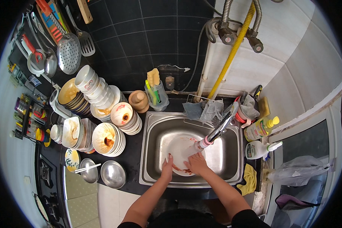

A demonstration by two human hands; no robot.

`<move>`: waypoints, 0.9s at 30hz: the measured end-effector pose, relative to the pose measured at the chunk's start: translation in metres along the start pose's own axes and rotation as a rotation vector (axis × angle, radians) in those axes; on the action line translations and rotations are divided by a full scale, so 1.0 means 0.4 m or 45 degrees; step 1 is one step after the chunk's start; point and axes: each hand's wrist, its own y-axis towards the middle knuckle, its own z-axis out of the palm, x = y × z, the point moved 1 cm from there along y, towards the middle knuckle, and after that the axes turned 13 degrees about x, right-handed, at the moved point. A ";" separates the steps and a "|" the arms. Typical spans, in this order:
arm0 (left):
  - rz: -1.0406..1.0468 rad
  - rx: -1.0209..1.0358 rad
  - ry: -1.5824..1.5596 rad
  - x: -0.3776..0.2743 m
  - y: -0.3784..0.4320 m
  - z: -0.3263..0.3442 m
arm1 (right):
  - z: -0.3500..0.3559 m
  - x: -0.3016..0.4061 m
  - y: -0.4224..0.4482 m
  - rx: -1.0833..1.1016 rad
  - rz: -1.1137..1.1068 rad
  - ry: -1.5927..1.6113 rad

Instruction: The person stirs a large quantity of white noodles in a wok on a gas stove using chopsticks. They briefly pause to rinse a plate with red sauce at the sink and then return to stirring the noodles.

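Observation:
A round white plate (175,146) with red-brown smears lies low in the stainless steel sink (155,125). My left hand (167,168) grips its left rim, the thumb towards the inside. On the plate's right side rests my right hand (198,163), palm down with the fingers spread, just below the spout. The chrome faucet (223,125) reaches in from the upper right and ends in a pink-ringed clear nozzle (202,143) over the plate. Whether water is running is hard to tell.
Stacks of soiled bowls (107,139) and square dishes (72,132) crowd the left counter, near two metal bowls (113,174). A wire rack with scouring pads (211,109) sits behind the sink. On the right stand a yellow-capped detergent bottle (258,129), a white bottle (255,150) and a yellow cloth (248,180).

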 end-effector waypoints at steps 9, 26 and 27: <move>-0.181 0.001 0.149 0.002 0.021 -0.027 | 0.025 -0.037 -0.003 -0.253 -0.072 -0.010; -0.519 0.083 0.275 -0.004 0.034 -0.052 | -0.050 0.009 0.089 -0.610 -0.166 -0.109; -0.492 0.078 0.269 -0.004 0.035 -0.042 | -0.046 0.011 0.088 -0.600 -0.298 -0.066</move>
